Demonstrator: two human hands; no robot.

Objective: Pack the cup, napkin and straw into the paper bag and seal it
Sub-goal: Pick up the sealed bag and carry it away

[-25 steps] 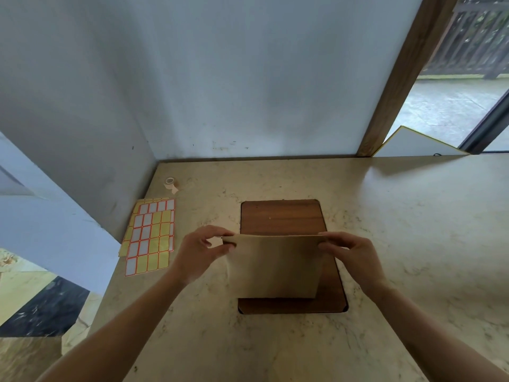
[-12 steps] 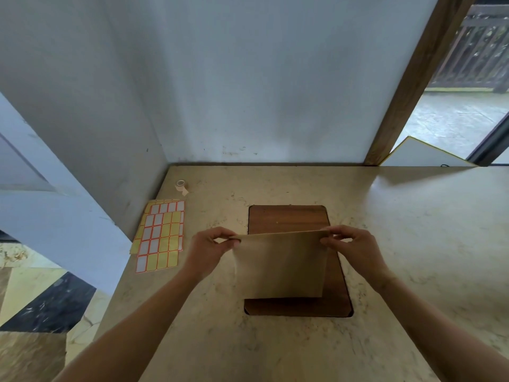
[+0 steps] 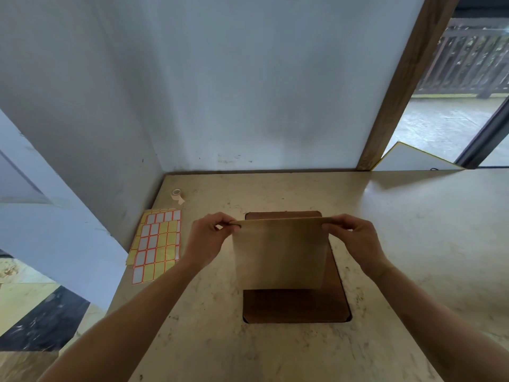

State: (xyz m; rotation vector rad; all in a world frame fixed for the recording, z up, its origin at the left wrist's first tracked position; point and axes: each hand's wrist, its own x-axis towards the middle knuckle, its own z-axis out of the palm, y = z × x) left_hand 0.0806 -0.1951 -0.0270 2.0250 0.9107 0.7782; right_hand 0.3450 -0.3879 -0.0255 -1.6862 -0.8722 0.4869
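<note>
A brown paper bag (image 3: 279,255) stands upright over the dark wooden board (image 3: 297,306) in the middle of the table. My left hand (image 3: 210,235) pinches the bag's top left corner and my right hand (image 3: 355,237) pinches its top right corner. The top edge of the bag looks flat and pressed together between the two hands. No cup, napkin or straw shows outside the bag; what is inside is hidden.
A sheet of orange-bordered white and yellow sticker labels (image 3: 158,241) lies at the table's left edge. A small roll of tape (image 3: 177,194) sits near the back left corner. Walls close the back and left; a wooden post (image 3: 396,86) stands at the back right.
Both hands keep their pinch on the bag's top corners. The bag's top edge has risen slightly and stretched flatter, and the camera has tilted up a little.
</note>
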